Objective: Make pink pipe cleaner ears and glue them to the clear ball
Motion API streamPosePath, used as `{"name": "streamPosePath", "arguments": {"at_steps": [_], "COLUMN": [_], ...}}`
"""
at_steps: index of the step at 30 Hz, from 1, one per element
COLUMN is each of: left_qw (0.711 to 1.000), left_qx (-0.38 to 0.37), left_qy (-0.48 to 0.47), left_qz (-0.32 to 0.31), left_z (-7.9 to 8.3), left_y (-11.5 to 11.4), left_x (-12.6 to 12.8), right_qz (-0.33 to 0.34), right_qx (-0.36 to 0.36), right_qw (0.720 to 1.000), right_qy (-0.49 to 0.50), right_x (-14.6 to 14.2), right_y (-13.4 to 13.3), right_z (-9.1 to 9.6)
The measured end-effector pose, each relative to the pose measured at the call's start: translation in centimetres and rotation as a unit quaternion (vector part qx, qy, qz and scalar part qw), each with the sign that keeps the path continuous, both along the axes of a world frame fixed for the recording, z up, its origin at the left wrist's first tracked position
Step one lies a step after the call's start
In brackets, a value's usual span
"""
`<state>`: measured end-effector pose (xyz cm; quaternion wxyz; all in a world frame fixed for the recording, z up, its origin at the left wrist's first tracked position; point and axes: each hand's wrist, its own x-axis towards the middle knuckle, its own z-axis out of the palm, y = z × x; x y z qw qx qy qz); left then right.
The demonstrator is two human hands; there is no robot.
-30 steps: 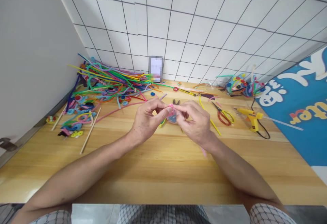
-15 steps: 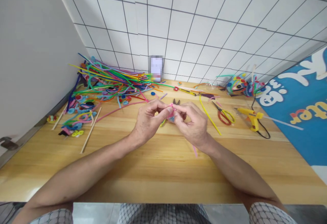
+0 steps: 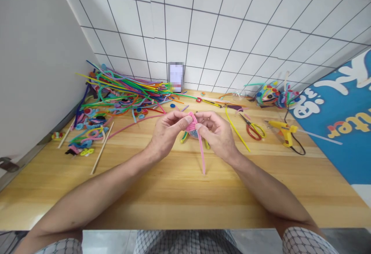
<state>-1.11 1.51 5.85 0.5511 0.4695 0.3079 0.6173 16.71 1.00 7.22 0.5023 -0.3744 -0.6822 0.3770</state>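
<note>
Between my two hands is a pink pipe cleaner (image 3: 201, 149), bent into several close loops at its top, with one straight tail hanging toward me. My left hand (image 3: 169, 132) pinches the looped part from the left between thumb and fingers. From the right, my right hand (image 3: 216, 134) pinches the same pipe cleaner where the tail leaves the loops. Behind and below the loops shows part of a clear, bluish round piece (image 3: 193, 133). Pliers with yellow-green handles (image 3: 183, 137) lie on the table under my hands, mostly hidden by them.
A heap of coloured pipe cleaners (image 3: 124, 88) fills the back left, near a wooden stick (image 3: 102, 148). A phone (image 3: 176, 77) leans on the tiled wall. To the right lie a yellow pipe cleaner (image 3: 237, 129), scissors (image 3: 254, 128), a yellow glue gun (image 3: 285, 132) and decorated balls (image 3: 268, 95).
The pink pipe cleaner's tail has swung from under my right wrist to hang between my hands. More of the pink loops shows now, as my right hand has turned slightly.
</note>
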Motion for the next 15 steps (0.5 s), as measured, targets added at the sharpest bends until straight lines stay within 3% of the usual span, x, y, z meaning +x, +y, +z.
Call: {"name": "streamPosePath", "arguments": {"at_steps": [10, 15], "left_qw": [1.000, 0.998], "left_qx": [-0.018, -0.051], "left_qy": [-0.004, 0.012], "left_qz": [-0.009, -0.027], "left_z": [0.49, 0.93], "left_y": [-0.07, -0.22], "left_x": [0.05, 0.01], "right_qz": [0.006, -0.001], "right_qx": [-0.062, -0.055], "right_qw": [0.998, 0.998], "right_qy": [0.019, 0.021], "right_x": [-0.22, -0.06], "right_y": [-0.19, 0.22], "right_z": [0.61, 0.47]}}
